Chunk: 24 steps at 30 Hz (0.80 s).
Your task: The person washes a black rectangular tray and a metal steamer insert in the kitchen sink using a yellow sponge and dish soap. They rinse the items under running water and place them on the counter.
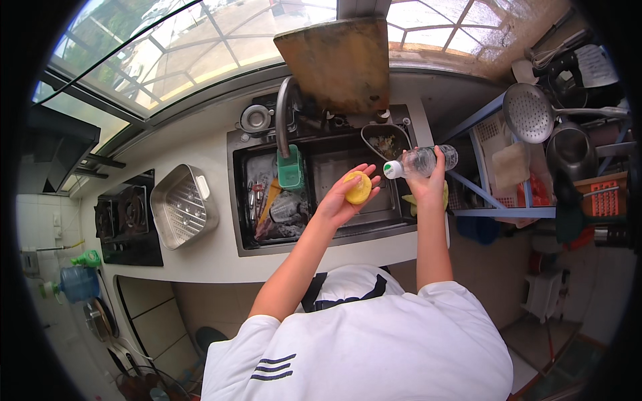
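Over the right part of the black sink (326, 245), my left hand (346, 195) holds a round yellow sponge (358, 188), with the thumb on top of it. My right hand (427, 178) grips a clear plastic bottle (424, 161) lying sideways, its white and green cap towards the sponge. The left basin holds utensils and other items in foamy water (291, 229). A green plastic caddy (291, 170) sits below the curved metal faucet (284, 118). Food scraps lie in a corner strainer (386, 142) behind the bottle. A yellow-green cloth (411, 204) is partly hidden by my right forearm.
A perforated metal basket (185, 208) stands on the white counter, left of the sink, beside a gas stove (131, 220). Behind the sink a cutting board (341, 65) leans against the window. Utensils, including a skimmer (529, 113), hang at a blue-framed rack (501, 212) on the right.
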Each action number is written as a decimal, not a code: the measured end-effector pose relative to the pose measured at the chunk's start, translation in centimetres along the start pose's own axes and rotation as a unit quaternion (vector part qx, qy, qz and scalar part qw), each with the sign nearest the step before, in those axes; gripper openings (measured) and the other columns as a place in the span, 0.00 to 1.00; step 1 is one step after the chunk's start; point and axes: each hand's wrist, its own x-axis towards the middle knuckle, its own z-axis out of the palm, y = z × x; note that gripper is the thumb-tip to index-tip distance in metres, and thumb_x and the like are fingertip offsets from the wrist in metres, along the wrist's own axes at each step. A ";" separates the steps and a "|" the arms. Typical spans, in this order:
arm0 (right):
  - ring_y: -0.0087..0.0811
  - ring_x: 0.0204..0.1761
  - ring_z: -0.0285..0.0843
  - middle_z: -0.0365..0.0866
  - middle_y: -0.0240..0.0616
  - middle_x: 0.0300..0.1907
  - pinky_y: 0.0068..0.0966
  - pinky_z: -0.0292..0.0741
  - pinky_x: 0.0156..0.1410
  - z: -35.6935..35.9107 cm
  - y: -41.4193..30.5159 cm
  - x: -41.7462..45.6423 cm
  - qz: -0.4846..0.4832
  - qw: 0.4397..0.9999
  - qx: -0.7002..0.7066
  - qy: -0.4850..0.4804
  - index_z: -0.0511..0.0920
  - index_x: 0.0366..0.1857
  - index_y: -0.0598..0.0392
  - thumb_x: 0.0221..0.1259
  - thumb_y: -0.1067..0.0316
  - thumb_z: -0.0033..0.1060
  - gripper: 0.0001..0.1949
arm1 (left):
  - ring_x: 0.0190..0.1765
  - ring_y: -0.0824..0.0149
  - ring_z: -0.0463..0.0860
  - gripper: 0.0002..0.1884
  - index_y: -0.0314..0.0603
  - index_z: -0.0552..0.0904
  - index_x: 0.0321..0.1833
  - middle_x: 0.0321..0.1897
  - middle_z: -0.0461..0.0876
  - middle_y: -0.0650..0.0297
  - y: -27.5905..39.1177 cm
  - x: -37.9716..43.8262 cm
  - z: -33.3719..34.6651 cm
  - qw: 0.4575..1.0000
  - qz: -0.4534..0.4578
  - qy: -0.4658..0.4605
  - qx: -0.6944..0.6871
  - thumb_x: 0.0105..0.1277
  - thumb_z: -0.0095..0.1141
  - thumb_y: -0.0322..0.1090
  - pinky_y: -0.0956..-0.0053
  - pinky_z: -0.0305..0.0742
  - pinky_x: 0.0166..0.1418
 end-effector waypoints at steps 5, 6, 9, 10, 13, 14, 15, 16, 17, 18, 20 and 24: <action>0.43 0.52 0.76 0.77 0.44 0.46 0.38 0.79 0.54 -3.3 -2.9 0.8 0.006 0.999 0.034 0.032 0.74 0.48 0.55 0.55 0.54 0.66 0.21 | 0.66 0.54 0.73 0.26 0.40 0.67 0.67 0.68 0.68 0.57 -0.4 0.3 -0.7 0.998 0.004 -0.017 0.057 0.65 0.54 0.21 0.57 0.71 0.70; 0.44 0.52 0.76 0.77 0.44 0.47 0.40 0.78 0.55 -3.9 -3.7 1.4 -0.005 0.999 0.029 0.040 0.74 0.49 0.54 0.56 0.53 0.65 0.21 | 0.66 0.54 0.73 0.27 0.40 0.67 0.66 0.68 0.68 0.57 -0.4 0.4 -0.5 0.999 -0.012 0.013 0.032 0.63 0.54 0.19 0.57 0.71 0.70; 0.47 0.57 0.75 0.76 0.46 0.55 0.47 0.76 0.62 -5.3 -6.1 4.1 -0.016 0.996 0.051 0.070 0.74 0.54 0.55 0.60 0.51 0.59 0.23 | 0.66 0.55 0.72 0.30 0.40 0.67 0.66 0.68 0.68 0.58 -0.3 0.7 0.1 0.997 -0.041 0.058 -0.010 0.59 0.55 0.16 0.59 0.71 0.70; 0.49 0.58 0.74 0.76 0.48 0.56 0.48 0.76 0.63 -5.3 -6.9 4.9 -0.004 0.995 0.074 0.073 0.74 0.55 0.57 0.62 0.51 0.57 0.24 | 0.66 0.56 0.72 0.31 0.41 0.67 0.67 0.68 0.68 0.59 -0.5 0.9 0.0 0.998 -0.039 0.041 -0.005 0.59 0.56 0.16 0.60 0.72 0.69; 0.57 0.60 0.73 0.74 0.52 0.59 0.51 0.76 0.63 -5.1 -8.1 7.8 0.020 0.984 0.141 0.105 0.71 0.59 0.60 0.66 0.45 0.53 0.29 | 0.63 0.58 0.75 0.30 0.41 0.67 0.66 0.67 0.69 0.60 -1.2 1.1 -0.6 0.998 -0.026 0.027 0.042 0.59 0.58 0.17 0.65 0.76 0.64; 0.57 0.59 0.74 0.74 0.53 0.58 0.51 0.77 0.62 -4.9 -8.1 8.6 0.026 0.984 0.140 0.108 0.71 0.60 0.60 0.67 0.43 0.52 0.30 | 0.62 0.58 0.76 0.30 0.41 0.68 0.66 0.67 0.69 0.59 -1.3 1.0 -0.8 0.997 -0.033 0.045 0.057 0.60 0.58 0.18 0.66 0.77 0.62; 0.57 0.58 0.74 0.74 0.54 0.58 0.51 0.78 0.61 -4.9 -8.2 9.8 0.032 0.984 0.140 0.109 0.71 0.60 0.60 0.67 0.42 0.51 0.30 | 0.61 0.59 0.76 0.29 0.41 0.68 0.66 0.67 0.69 0.59 -1.2 1.1 -0.9 0.995 -0.037 0.063 0.073 0.60 0.58 0.18 0.68 0.78 0.61; 0.56 0.59 0.74 0.73 0.51 0.59 0.54 0.77 0.60 -5.1 -8.6 11.1 0.061 0.980 0.160 0.106 0.71 0.60 0.58 0.67 0.41 0.50 0.30 | 0.60 0.58 0.76 0.29 0.41 0.68 0.65 0.67 0.69 0.59 -1.1 1.2 -0.6 0.992 -0.060 0.112 0.026 0.60 0.57 0.17 0.68 0.78 0.60; 0.54 0.59 0.73 0.73 0.48 0.60 0.58 0.77 0.60 -5.3 -9.0 12.3 0.090 0.974 0.179 0.103 0.72 0.59 0.56 0.67 0.40 0.50 0.30 | 0.60 0.59 0.76 0.29 0.41 0.68 0.65 0.67 0.69 0.59 -1.1 1.3 -0.6 0.993 -0.061 0.104 0.021 0.60 0.57 0.17 0.68 0.78 0.59; 0.56 0.58 0.73 0.74 0.49 0.59 0.56 0.78 0.59 -5.3 -8.8 13.4 0.102 0.974 0.185 0.085 0.71 0.60 0.57 0.67 0.39 0.47 0.31 | 0.60 0.59 0.76 0.29 0.41 0.68 0.65 0.67 0.70 0.59 -1.0 1.4 -0.8 0.993 -0.058 0.100 0.016 0.60 0.57 0.17 0.68 0.78 0.59; 0.58 0.56 0.75 0.74 0.51 0.58 0.55 0.80 0.57 -4.8 -8.6 15.0 0.115 0.972 0.186 0.090 0.71 0.60 0.59 0.67 0.38 0.46 0.32 | 0.58 0.59 0.76 0.26 0.42 0.69 0.64 0.66 0.71 0.60 -1.4 1.2 -0.7 0.994 -0.032 0.077 0.070 0.63 0.56 0.19 0.67 0.78 0.57; 0.54 0.48 0.79 0.79 0.53 0.47 0.48 0.85 0.51 -4.0 -8.7 17.6 0.146 0.954 0.241 0.101 0.77 0.51 0.61 0.65 0.44 0.53 0.27 | 0.55 0.61 0.76 0.26 0.43 0.70 0.64 0.63 0.72 0.61 -0.9 1.0 -3.1 0.992 -0.056 0.117 -0.010 0.62 0.55 0.18 0.69 0.77 0.56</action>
